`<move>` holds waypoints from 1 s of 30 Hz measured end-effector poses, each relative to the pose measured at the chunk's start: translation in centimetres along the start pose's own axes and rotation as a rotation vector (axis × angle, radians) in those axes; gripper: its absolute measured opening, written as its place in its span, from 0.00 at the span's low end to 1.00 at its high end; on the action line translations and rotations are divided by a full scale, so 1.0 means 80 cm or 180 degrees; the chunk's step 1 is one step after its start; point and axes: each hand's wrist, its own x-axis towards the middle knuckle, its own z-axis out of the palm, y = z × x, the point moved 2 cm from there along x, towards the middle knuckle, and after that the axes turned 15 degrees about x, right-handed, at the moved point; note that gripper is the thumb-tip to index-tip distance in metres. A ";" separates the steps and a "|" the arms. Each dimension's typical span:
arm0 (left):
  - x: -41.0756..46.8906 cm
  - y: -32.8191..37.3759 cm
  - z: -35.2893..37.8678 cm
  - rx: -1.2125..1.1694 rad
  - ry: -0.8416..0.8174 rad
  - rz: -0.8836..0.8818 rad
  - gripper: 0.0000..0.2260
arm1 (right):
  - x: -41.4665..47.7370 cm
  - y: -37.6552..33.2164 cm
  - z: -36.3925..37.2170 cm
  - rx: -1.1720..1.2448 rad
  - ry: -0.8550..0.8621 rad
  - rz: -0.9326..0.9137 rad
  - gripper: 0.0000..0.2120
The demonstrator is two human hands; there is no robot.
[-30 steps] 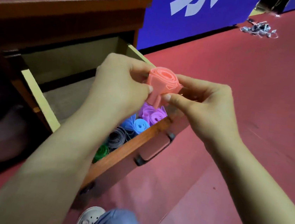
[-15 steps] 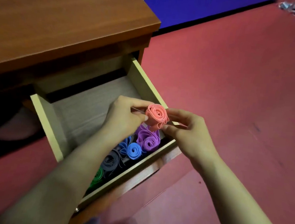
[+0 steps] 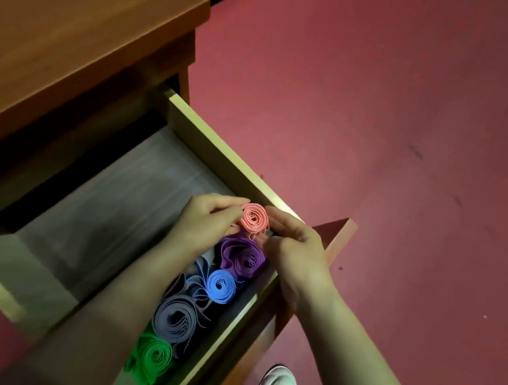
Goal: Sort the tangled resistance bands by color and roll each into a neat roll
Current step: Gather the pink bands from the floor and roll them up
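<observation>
Both hands now are lower than a second ago: they bring the pink roll (image 3: pixel 254 221) from the air in front of the desk down into the open drawer (image 3: pixel 219 153), at its right front corner. The head also tilts down, so more of the drawer shows than before.

The left hand (image 3: pixel 208 222) pinches the left side of the pink roll between thumb and fingertips. The right hand (image 3: pixel 293 250) curls its fingers against the right side, so the roll is held narrow from both sides, with its spiral facing up. Whether its bottom already touches the drawer floor, I cannot tell.

Just in front of it stands the purple roll (image 3: pixel 243 259), then the blue roll (image 3: pixel 221 285), the grey roll (image 3: pixel 176 319) and the green roll (image 3: pixel 153 356), in a row along the drawer's front wall. Some of them look a little loose.

For the task this means, I judge, that the pink band is already rolled and is being set as the last one in the row. What remains is to let it go without the coil opening; the thin band can spring loose when the fingers leave it.
</observation>
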 end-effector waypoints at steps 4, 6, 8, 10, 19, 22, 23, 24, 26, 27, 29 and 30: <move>0.016 -0.007 0.002 -0.0258 0.0017 0.0016 0.07 | 0.013 0.014 0.002 0.0429 0.0243 0.0045 0.18; 0.023 -0.013 0.004 -0.0170 0.0069 -0.0020 0.09 | 0.020 0.019 0.004 0.0553 0.0390 0.0056 0.15; 0.026 -0.019 0.007 -0.0136 0.0106 -0.0104 0.08 | 0.023 0.026 0.008 0.0738 0.0537 0.0161 0.15; 0.028 -0.024 0.010 -0.0140 0.0125 -0.0218 0.07 | 0.024 0.032 0.013 0.0868 0.0640 0.0287 0.17; 0.055 -0.011 0.025 0.0097 0.0139 -0.0210 0.08 | 0.032 0.030 0.022 0.0985 0.0798 0.0266 0.20; 0.052 -0.010 0.019 0.0130 0.0107 -0.0189 0.07 | 0.025 0.035 0.024 0.1119 0.0779 0.0275 0.21; 0.049 -0.011 0.016 0.0150 0.0127 -0.0163 0.07 | 0.023 0.036 0.024 0.1103 0.0729 0.0251 0.22; 0.045 -0.011 0.011 0.0204 0.0179 -0.0105 0.07 | 0.020 0.037 0.026 0.1053 0.0632 0.0204 0.21; 0.037 -0.014 -0.003 0.0218 0.0344 0.0009 0.08 | 0.018 0.040 0.032 0.0953 0.0307 0.0095 0.20; 0.033 -0.015 -0.011 0.0123 0.0439 0.0034 0.08 | 0.017 0.039 0.037 0.0928 0.0121 0.0083 0.20; 0.029 -0.018 -0.029 -0.0108 0.0604 0.0053 0.09 | 0.019 0.038 0.053 0.0812 -0.0180 0.0102 0.24; 0.029 -0.020 -0.036 -0.0191 0.0699 0.0050 0.10 | 0.022 0.038 0.062 0.0669 -0.0291 0.0079 0.25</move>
